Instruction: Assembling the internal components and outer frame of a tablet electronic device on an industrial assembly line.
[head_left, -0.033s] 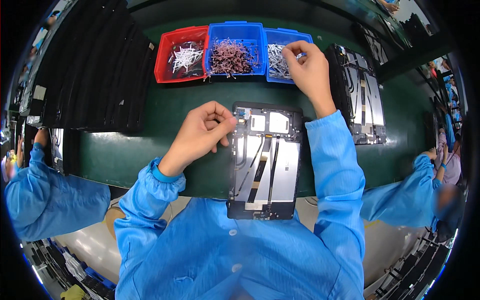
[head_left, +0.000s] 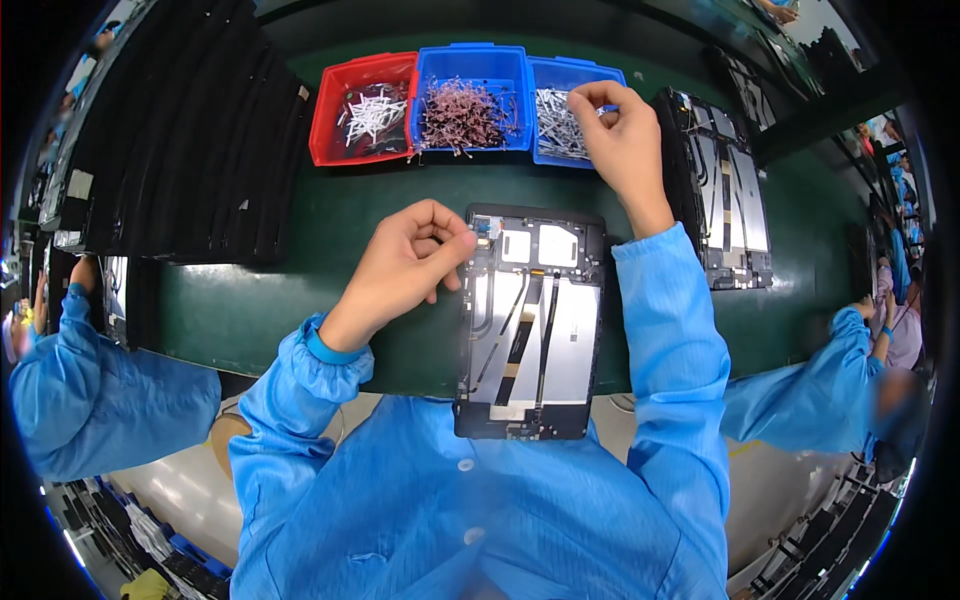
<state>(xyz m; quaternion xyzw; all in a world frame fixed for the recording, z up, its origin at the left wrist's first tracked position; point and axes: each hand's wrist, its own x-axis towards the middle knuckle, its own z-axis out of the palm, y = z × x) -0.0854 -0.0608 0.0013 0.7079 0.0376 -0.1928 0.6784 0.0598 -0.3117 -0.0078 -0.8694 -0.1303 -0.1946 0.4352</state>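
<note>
An opened tablet (head_left: 575, 335) lies in front of me, its silver inside, ribbon cables and small circuit boards facing up. Thumb and forefinger of my left hand (head_left: 410, 255) are pinched together at its upper left corner; whatever is between them, if anything, is too small to make out. My right hand (head_left: 622, 135) hovers at the right-hand blue bin (head_left: 575, 73), which holds many thin grey-white strips (head_left: 553, 115). Its thumb and fingertips are brought together, and I cannot see what they hold.
Beside that bin stand a middle blue bin (head_left: 470, 55) of pinkish wired parts and a red bin (head_left: 328, 120) of white strips. Black tablet housings (head_left: 190, 150) are stacked at left. Another opened tablet (head_left: 735, 200) lies at right. Blue-sleeved co-workers sit on both sides.
My right hand has shifted very slightly to the right at the blue bin. My left hand and the tablet look almost unchanged.
</note>
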